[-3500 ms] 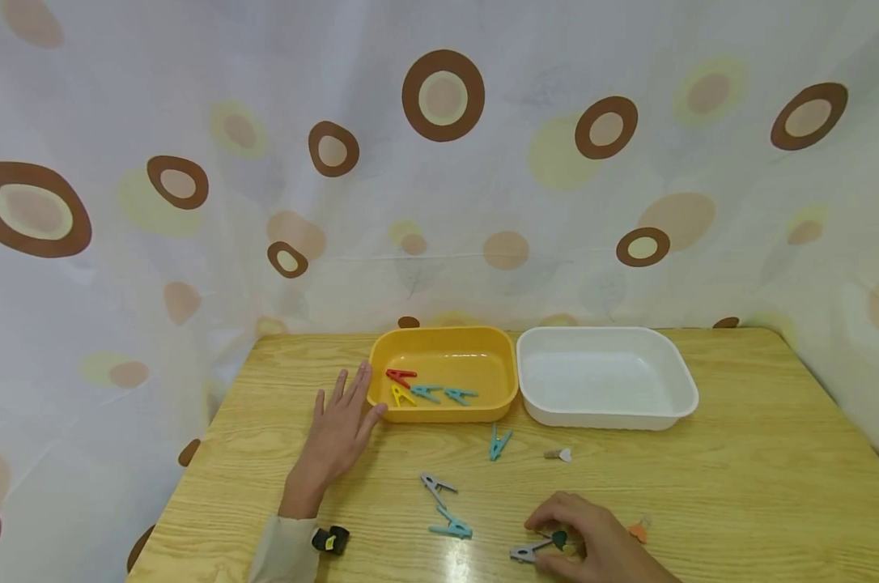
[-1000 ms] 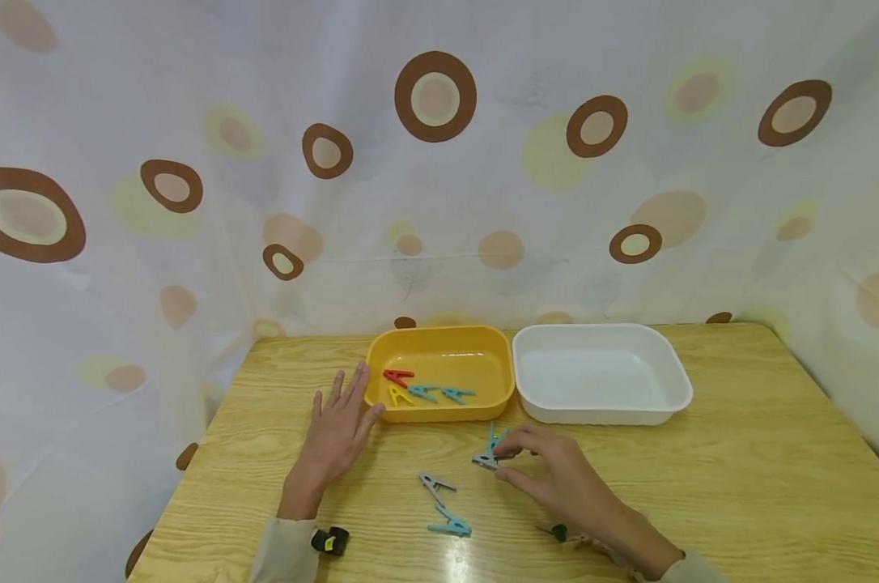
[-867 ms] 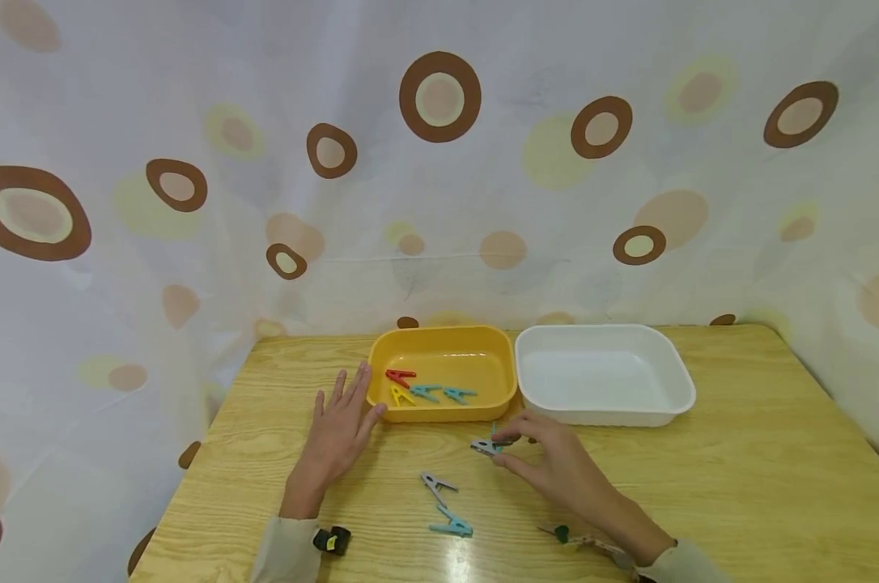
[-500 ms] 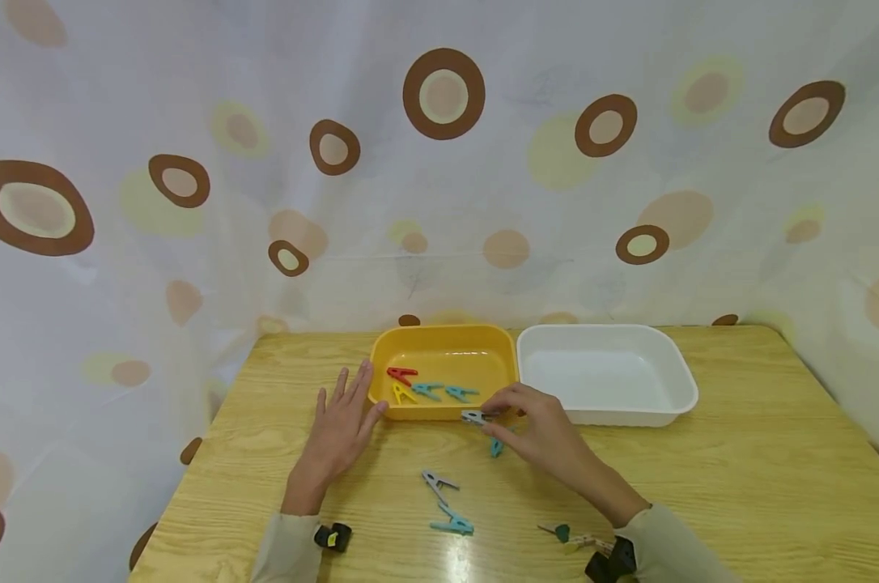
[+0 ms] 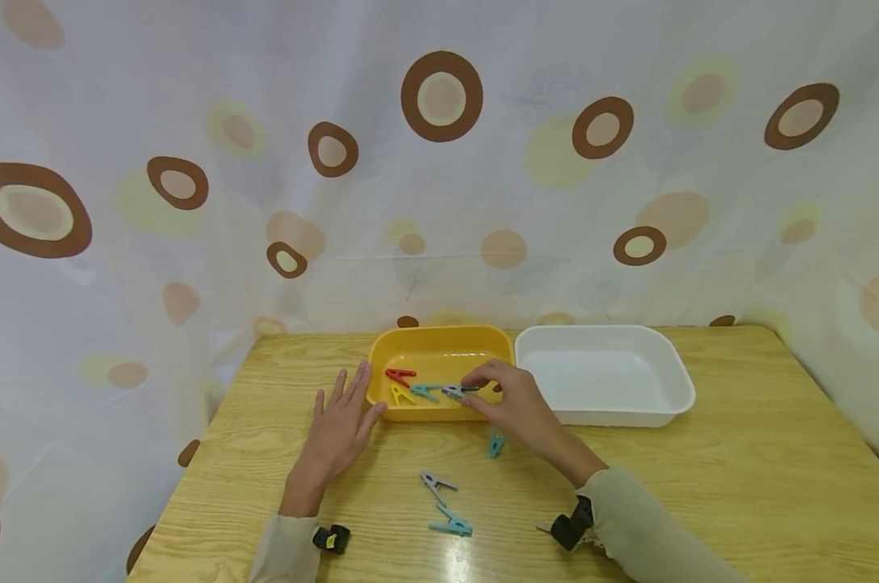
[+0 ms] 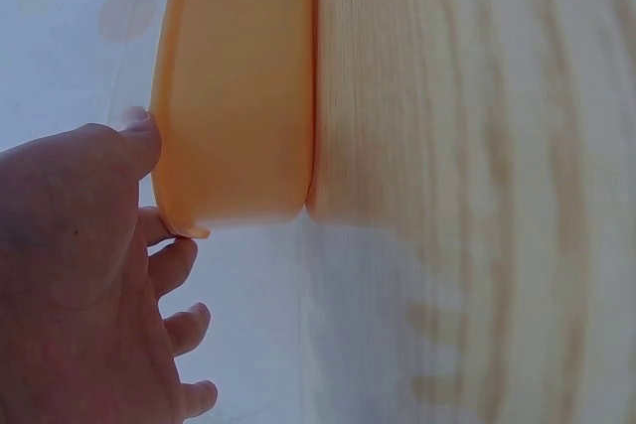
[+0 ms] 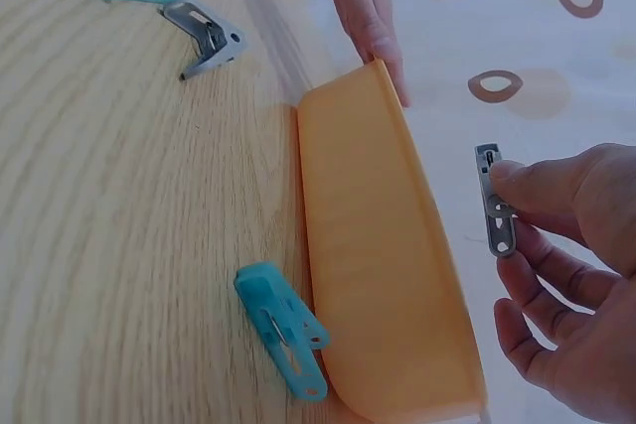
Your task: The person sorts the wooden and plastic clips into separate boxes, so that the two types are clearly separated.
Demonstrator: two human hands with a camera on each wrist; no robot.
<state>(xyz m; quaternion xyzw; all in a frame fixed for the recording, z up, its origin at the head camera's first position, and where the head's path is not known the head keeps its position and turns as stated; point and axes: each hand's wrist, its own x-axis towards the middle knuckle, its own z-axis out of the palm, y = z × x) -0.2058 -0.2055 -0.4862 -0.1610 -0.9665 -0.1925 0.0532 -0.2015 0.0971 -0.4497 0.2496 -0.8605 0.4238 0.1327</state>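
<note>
Fingers (image 7: 566,273) of the right hand (image 5: 515,405) pinch a grey peg (image 7: 499,201) between thumb and forefinger, the other fingers loosely bent. The peg is above the front part of the orange tray (image 5: 428,414), inside its front rim; in the right wrist view it stands apart from that rim. The left hand (image 5: 337,429) has its fingers straight and spread, thumb and forefinger touching the tray's left end, gripping nothing.

Inside, a red peg (image 5: 399,376), yellow peg (image 5: 401,396) and blue peg (image 5: 424,393) lie to the left, while the tray floor runs on behind them to the back wall. A white tray (image 5: 592,417) sits just beside the right end.

A teal peg (image 5: 496,444) lies close by the front wall; nearer the person, a second grey peg (image 5: 435,483) and a second teal peg (image 5: 452,523) lie end to end. The wood-grained worktop (image 5: 767,461) stretches right past the white tray to a rounded back corner. A spotted curtain (image 5: 505,194) hangs behind and at both sides.
</note>
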